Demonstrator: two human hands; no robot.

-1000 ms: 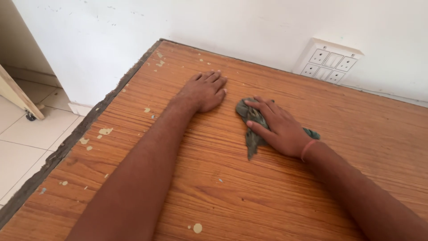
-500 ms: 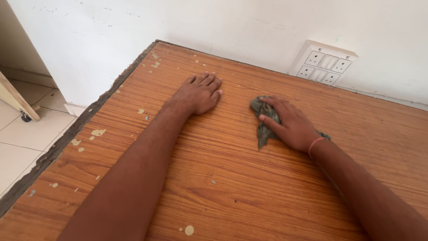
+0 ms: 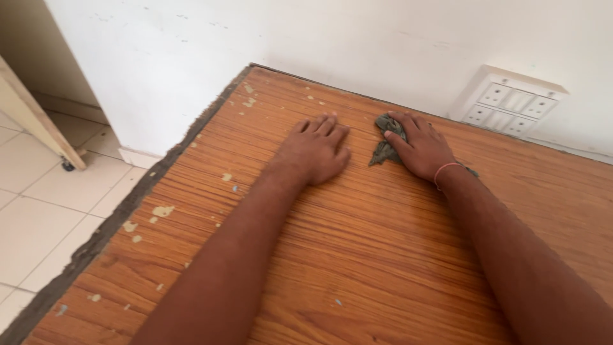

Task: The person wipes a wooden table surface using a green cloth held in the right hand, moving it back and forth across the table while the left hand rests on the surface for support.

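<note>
The wooden tabletop (image 3: 357, 255) fills most of the frame, its rough dark edge running from lower left up to the corner at upper centre, where it meets the white wall (image 3: 191, 57); bare grain lies open across the lower middle and right (flecked with pale paint chips along the left). A white switch panel (image 3: 514, 102) sits on the wall at upper right. The left hand (image 3: 314, 152) rests flat, fingers spread, holding nothing. Just right of it, the right hand (image 3: 418, 145) presses down on a crumpled grey-green cloth (image 3: 385, 142), which pokes out under the fingers near the wall.
</note>
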